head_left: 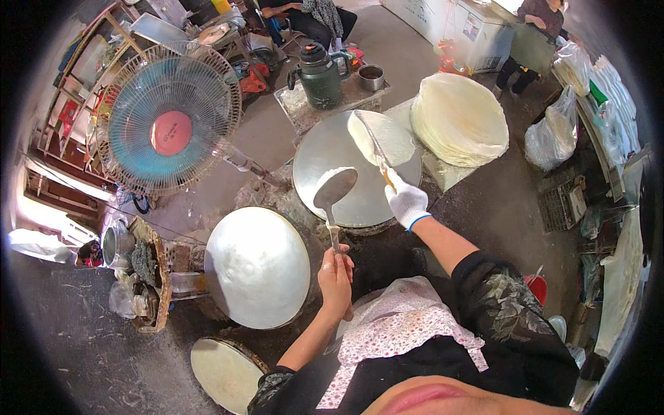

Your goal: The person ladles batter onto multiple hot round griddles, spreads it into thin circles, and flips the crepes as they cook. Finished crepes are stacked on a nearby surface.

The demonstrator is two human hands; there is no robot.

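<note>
Pale batter [394,144] (thin) on griddle [332,155]

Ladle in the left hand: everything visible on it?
The ladle has a rounded, grey, metal-looking head with white residue along its rim, and a long, slim handle with a brownish end. The left hand grips the handle. The head points away from the body, overlapping the griddle in view; contact there is unclear.

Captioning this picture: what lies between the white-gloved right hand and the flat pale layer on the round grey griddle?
The head view shows the tan handle of a long, thin metal scraper there, above a bare strip of griddle.
</note>
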